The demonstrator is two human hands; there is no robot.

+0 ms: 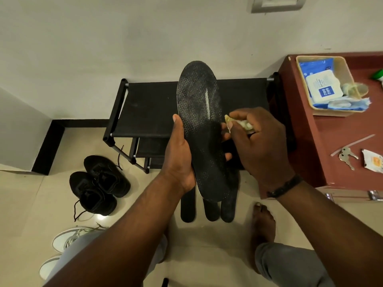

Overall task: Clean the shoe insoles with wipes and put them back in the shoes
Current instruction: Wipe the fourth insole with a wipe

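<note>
Plain white wall [103,38]; beige tiled floor [31,204]; black rack [149,108]; reddish-brown cabinet [331,141].

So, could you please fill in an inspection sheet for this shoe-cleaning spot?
Surface: beige tiled floor; black shoe rack by the wall.
Job's things: black insole held upright; three more insoles on the floor; black shoes and white shoes at left; wipes pack in a basket.
Clutter: keys and a torn wrapper on the red-brown cabinet.
Grippers: left hand holds the insole; right hand pinches a crumpled wipe at its edge.
Cables: nothing seen.
Surroundings: white wall, switch plate.
</note>
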